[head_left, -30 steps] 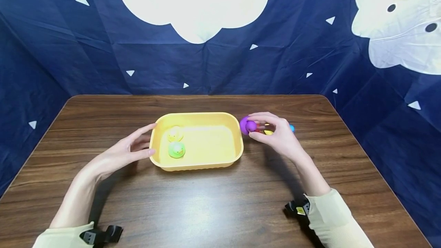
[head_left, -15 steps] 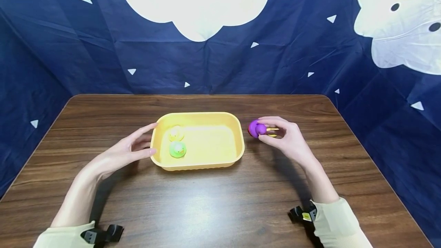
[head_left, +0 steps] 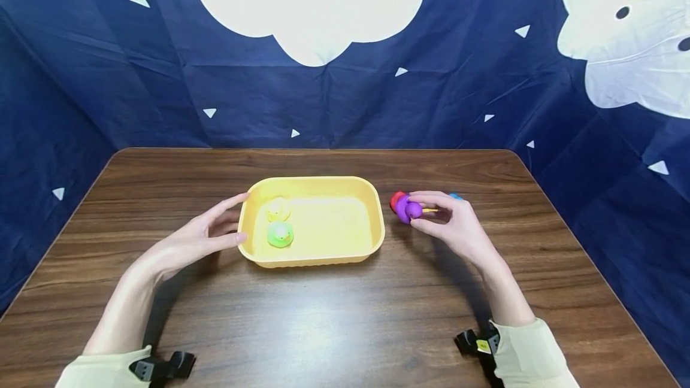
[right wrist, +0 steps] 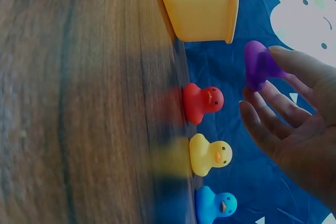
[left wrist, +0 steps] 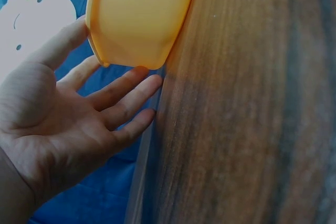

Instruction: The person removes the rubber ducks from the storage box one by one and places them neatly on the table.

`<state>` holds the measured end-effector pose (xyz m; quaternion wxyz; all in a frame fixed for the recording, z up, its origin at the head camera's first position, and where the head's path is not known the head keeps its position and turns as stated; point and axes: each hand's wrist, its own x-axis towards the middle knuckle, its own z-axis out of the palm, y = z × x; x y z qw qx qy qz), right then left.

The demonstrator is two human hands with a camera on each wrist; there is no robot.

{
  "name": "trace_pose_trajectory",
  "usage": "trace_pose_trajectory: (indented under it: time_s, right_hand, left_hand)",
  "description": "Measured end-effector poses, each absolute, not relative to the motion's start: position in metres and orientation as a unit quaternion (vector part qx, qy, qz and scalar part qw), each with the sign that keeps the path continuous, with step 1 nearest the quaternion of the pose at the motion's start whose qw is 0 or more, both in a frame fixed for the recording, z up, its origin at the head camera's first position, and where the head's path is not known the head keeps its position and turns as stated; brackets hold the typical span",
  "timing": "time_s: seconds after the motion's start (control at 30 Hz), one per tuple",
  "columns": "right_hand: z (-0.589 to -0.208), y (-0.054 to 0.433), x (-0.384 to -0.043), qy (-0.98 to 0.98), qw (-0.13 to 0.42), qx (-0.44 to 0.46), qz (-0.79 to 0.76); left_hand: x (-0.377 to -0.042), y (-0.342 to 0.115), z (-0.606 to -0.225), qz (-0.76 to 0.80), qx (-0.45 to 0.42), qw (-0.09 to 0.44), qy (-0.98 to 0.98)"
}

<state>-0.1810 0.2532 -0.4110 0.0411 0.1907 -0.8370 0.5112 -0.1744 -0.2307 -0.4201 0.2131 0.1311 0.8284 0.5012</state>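
My right hand (head_left: 463,229) pinches a purple rubber duck (head_left: 405,211) between thumb and fingers, just right of the yellow plastic tub (head_left: 312,261). In the right wrist view the purple duck is held up off the table, above a red rubber duck (right wrist: 195,103). A yellow rubber duck (right wrist: 205,156) and a blue one (right wrist: 210,205) stand in line with the red duck. Inside the tub, at its left end, sit a light yellow duck (head_left: 278,209) and a green duck (head_left: 280,235). My left hand (head_left: 185,243) touches the tub's left end, fingers spread and relaxed.
The tub stands on a brown wood-grain table (head_left: 302,328). Behind the table hangs a dark blue cloth (head_left: 259,94) with white clouds and small triangles. Black wrist straps (head_left: 164,367) show at both cuffs.
My right hand has drawn the purple duck a little to the right and toward me, away from the tub's right end. More of the red duck shows. The left hand keeps its place.
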Motion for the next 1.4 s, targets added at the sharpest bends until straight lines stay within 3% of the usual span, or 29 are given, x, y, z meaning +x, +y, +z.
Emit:
trace_pose_trajectory:
  time_s: [0.63, 1.4]
  right_hand:
    - [-0.415, 0.260, -0.183, -0.870, -0.033, 0.174, 0.460]
    - [-0.421, 0.261, -0.184, -0.889, -0.060, 0.161, 0.424]
  left_hand:
    - [-0.174, -0.231, -0.421, 0.498, 0.130, 0.209, 0.831]
    - [-0.173, -0.231, -0.421, 0.501, 0.128, 0.207, 0.831]
